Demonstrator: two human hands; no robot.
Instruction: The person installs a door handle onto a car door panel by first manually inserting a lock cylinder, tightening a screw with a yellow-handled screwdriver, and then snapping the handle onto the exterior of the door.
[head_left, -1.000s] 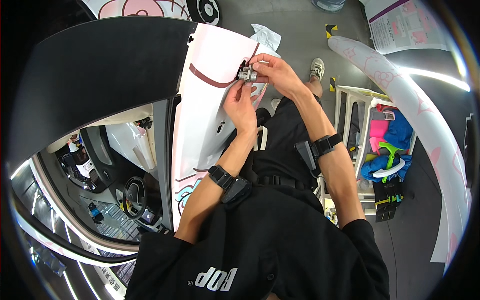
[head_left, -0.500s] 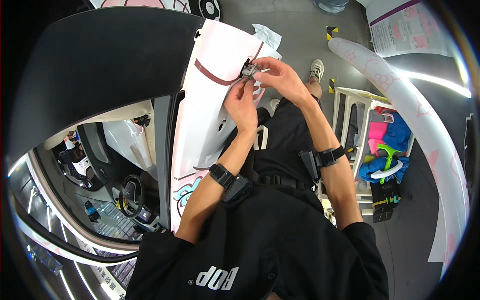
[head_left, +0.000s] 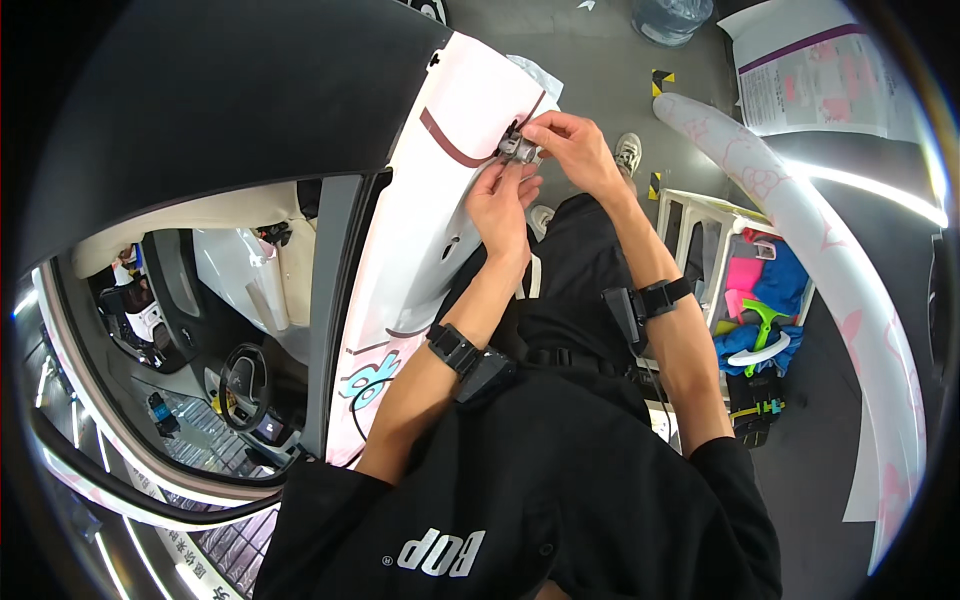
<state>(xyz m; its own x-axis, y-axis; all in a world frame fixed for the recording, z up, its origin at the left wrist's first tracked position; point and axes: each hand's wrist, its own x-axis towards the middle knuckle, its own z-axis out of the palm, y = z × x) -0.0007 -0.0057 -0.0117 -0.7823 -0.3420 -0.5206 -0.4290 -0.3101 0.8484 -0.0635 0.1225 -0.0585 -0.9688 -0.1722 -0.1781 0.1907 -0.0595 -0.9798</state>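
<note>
A small grey metal-looking fitting (head_left: pixel 516 148) with black pieces sits at an opening in the white-and-pink car body panel (head_left: pixel 400 235). Its exact kind I cannot make out. My left hand (head_left: pixel 500 212) pinches it from below with thumb and fingers close together. From the upper right, my right hand (head_left: pixel 578 152) grips its edge between thumb and fingertips. The fingers hide part of the fitting and the opening behind it. A smaller dark hole (head_left: pixel 451 247) shows lower on the panel.
The car's black roof (head_left: pixel 230 110) and side window lie on my left. To my right stands a white cart (head_left: pixel 690 225) with cloths and a green squeegee (head_left: pixel 764 322). A long printed film roll (head_left: pixel 790 200) curves beyond it. A clear bin (head_left: pixel 672 20) stands far off.
The view has shifted slightly, so the car sits further right. Both hands remain at the fitting; my right fingers have moved to its upper edge, leaving more of it in sight.
</note>
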